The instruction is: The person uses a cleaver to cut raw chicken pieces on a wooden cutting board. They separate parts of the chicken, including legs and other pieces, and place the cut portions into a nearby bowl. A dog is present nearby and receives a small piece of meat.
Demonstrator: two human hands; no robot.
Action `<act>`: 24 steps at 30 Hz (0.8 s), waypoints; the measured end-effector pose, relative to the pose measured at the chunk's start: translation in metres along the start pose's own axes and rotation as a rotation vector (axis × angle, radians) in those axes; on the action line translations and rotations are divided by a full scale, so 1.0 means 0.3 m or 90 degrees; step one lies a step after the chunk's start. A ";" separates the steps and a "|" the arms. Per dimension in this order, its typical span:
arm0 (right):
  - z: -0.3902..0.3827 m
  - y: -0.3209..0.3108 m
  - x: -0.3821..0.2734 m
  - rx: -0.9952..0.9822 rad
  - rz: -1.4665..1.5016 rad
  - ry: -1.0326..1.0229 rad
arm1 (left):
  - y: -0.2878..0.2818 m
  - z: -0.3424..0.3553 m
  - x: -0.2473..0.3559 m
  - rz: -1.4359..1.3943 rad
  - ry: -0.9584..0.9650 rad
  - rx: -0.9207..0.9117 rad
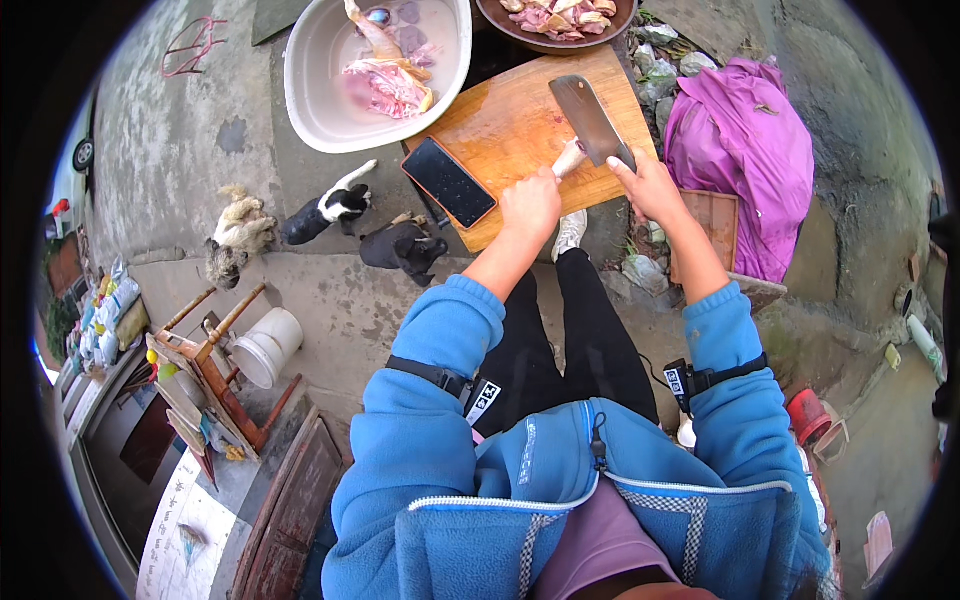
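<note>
On the wooden cutting board [480,125], my left hand [530,205] is closed on a pale raw poultry piece [568,157]. My right hand [645,188] grips a wide cleaver [580,110] by its handle, the blade beside that piece. A phone [450,185] lies at the board's left side, near my left hand. Behind it, a white basin [303,75] holds watery liquid and raw poultry [390,85]. A brown round dish [480,12] with chopped raw meat [560,15] stands at the top.
Three dogs [235,225] [315,220] [400,250] stand left of the board. A wooden stool [225,380] and white bucket [270,345] are lower left. Purple cloth [740,160] lies over something at right, beside rubble [660,75]. A red bucket [808,415] is lower right.
</note>
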State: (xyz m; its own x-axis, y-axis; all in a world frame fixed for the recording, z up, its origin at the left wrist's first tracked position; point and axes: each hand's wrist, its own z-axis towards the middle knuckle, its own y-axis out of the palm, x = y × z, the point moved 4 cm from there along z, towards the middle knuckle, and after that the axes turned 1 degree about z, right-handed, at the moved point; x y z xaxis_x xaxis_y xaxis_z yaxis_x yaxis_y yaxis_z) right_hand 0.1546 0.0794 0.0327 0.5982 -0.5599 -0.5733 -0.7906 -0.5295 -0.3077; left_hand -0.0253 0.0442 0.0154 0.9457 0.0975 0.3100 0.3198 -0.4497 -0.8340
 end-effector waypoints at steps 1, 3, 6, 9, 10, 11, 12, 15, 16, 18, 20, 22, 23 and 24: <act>-0.021 -0.023 -0.046 0.136 -0.086 -0.139 | 0.002 0.002 -0.002 -0.001 -0.010 -0.009; -0.079 -0.044 -0.102 0.304 -0.133 -0.336 | 0.004 0.003 -0.003 -0.005 -0.022 -0.019; -0.137 0.018 -0.086 0.345 -0.081 -0.377 | 0.001 0.006 0.004 0.000 -0.025 -0.029; -0.048 0.106 -0.021 0.197 -0.289 -0.116 | -0.006 0.001 0.010 0.007 -0.018 -0.027; -0.017 0.102 -0.022 0.211 -0.287 -0.158 | -0.011 0.000 0.015 0.005 -0.006 -0.008; 0.003 0.105 -0.010 0.203 -0.288 -0.151 | -0.017 -0.005 0.014 0.009 -0.001 0.013; 0.000 0.101 0.017 0.203 -0.294 -0.135 | -0.008 -0.017 0.016 -0.007 -0.001 -0.015; 0.023 0.080 0.047 0.195 -0.272 -0.127 | -0.004 -0.025 0.003 -0.047 -0.009 0.022; 0.014 0.073 0.057 0.192 -0.248 -0.137 | 0.011 -0.035 -0.011 -0.067 -0.047 -0.012; 0.012 0.052 0.061 0.205 -0.192 -0.150 | 0.025 -0.041 -0.029 -0.124 -0.068 0.041; 0.006 0.047 0.064 0.180 -0.120 -0.128 | 0.058 -0.053 -0.050 -0.209 -0.100 0.061; -0.011 0.043 0.037 0.193 -0.096 -0.188 | 0.098 -0.058 -0.070 -0.341 -0.128 0.068; -0.025 0.043 0.027 0.200 -0.087 -0.198 | 0.127 -0.051 -0.067 -0.434 -0.140 0.060; -0.043 0.046 0.015 0.210 -0.077 -0.217 | 0.156 -0.045 -0.062 -0.529 -0.157 0.044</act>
State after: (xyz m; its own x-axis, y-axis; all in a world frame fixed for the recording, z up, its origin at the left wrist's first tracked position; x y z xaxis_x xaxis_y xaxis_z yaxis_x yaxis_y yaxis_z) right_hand 0.1480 0.0613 0.0356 0.6550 -0.2377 -0.7173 -0.7504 -0.3166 -0.5803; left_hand -0.0289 0.0094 -0.0231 0.3879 0.5631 0.7297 0.9074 -0.0943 -0.4096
